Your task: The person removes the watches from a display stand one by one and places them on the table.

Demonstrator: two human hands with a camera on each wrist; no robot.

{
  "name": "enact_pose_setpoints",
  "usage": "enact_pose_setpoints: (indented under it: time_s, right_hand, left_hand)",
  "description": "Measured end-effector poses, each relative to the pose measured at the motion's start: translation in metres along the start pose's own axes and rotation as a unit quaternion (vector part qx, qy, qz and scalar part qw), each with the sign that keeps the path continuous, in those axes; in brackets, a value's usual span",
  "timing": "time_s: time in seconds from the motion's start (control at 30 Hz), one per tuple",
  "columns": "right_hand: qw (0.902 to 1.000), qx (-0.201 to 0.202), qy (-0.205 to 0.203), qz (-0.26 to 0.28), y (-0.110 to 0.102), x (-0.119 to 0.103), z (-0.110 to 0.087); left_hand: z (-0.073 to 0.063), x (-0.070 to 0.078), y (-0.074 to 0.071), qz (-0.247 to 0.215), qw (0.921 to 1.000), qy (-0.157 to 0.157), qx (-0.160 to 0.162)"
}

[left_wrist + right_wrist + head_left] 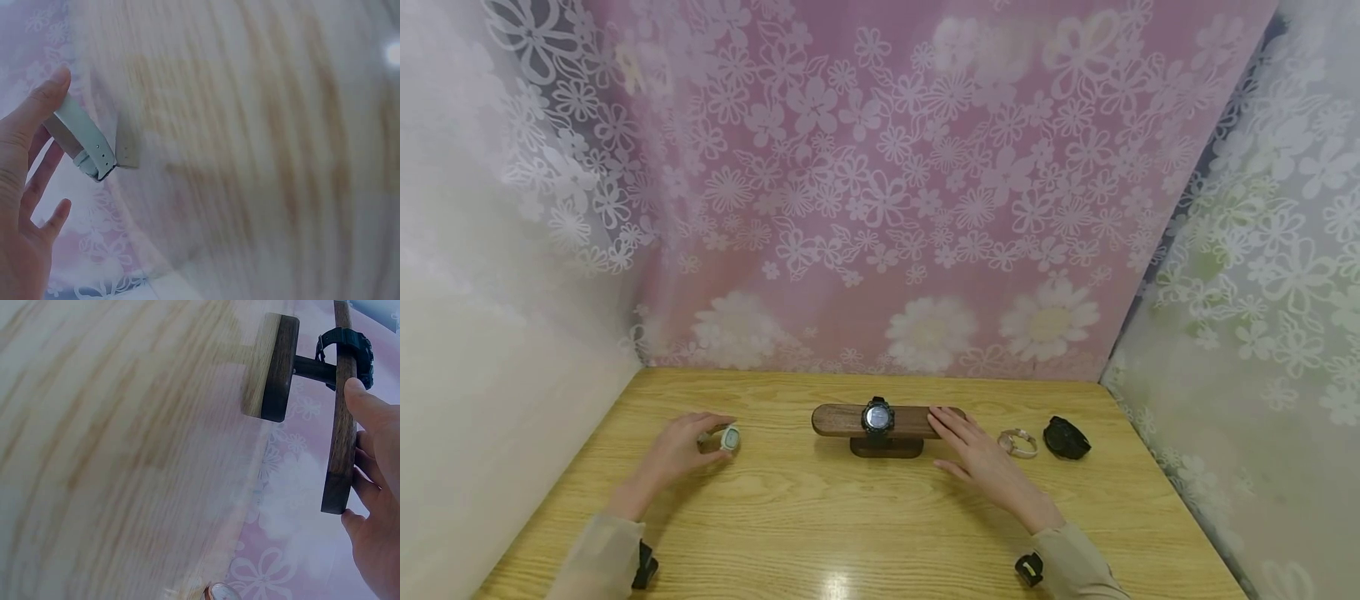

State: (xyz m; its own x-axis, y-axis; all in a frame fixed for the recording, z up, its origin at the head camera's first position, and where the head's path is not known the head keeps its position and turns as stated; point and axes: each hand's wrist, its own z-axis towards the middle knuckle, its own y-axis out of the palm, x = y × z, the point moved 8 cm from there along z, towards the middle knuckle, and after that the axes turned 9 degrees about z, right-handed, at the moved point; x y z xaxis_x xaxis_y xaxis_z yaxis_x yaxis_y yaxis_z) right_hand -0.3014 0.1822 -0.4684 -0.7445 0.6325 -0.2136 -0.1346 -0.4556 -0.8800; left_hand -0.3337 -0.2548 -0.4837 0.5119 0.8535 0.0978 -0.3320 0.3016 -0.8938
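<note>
My left hand [685,448] pinches a small pale green wristwatch [730,438] between thumb and fingers, left of the stand. In the left wrist view, its pale strap [87,134] with punched holes hangs down from the fingers. A dark wooden watch stand [842,419] stands at the table's middle, a crossbar on a short post and base. A black sports watch [877,416] is looped round the bar. My right hand [988,467] lies with fairly straight fingers over the bar's right end, its thumb lower in front. In the right wrist view, the thumb [359,397] overlaps the bar.
To the right of the stand lie a slim light-banded watch [1019,443] and a black watch [1066,438]. The wooden table [820,517] ends at a pink flowered curtain [880,208]. Pale hangings [1285,350] close both sides.
</note>
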Motion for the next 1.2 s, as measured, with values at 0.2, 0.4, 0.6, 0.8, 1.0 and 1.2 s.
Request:
enact_pose_setpoints:
  time_s: [0.2, 0.4, 0.6, 0.8, 1.0, 1.2]
  right_hand:
    - [0.9999, -0.011, 0.009, 0.001, 0.001, 0.001, 0.0]
    - [0.9999, -0.009, 0.008, 0.003, 0.0, 0.0, 0.0]
    - [1.0, -0.006, 0.003, -0.001, 0.001, -0.001, 0.0]
    - [1.0, -0.001, -0.003, -0.006, 0.0, -0.001, -0.001]
    - [1.0, -0.003, 0.005, 0.003, -0.001, 0.0, -0.001]
    - [0.9999, -0.008, 0.009, -0.001, 0.0, 0.001, 0.0]
  left_hand:
    - [0.0, -0.001, 0.009, -0.025, 0.9995, -0.012, -0.013]
    - [-0.001, -0.004, 0.016, -0.046, 0.9986, -0.017, -0.019]
    - [-0.002, -0.005, 0.019, -0.063, 0.9975, -0.022, -0.026]
    - [-0.002, -0.005, 0.02, -0.065, 0.9971, -0.025, -0.032]
    - [-0.002, -0.007, 0.023, -0.075, 0.9948, -0.042, -0.055]
    - [-0.002, -0.008, 0.024, -0.072, 0.9945, -0.048, -0.06]
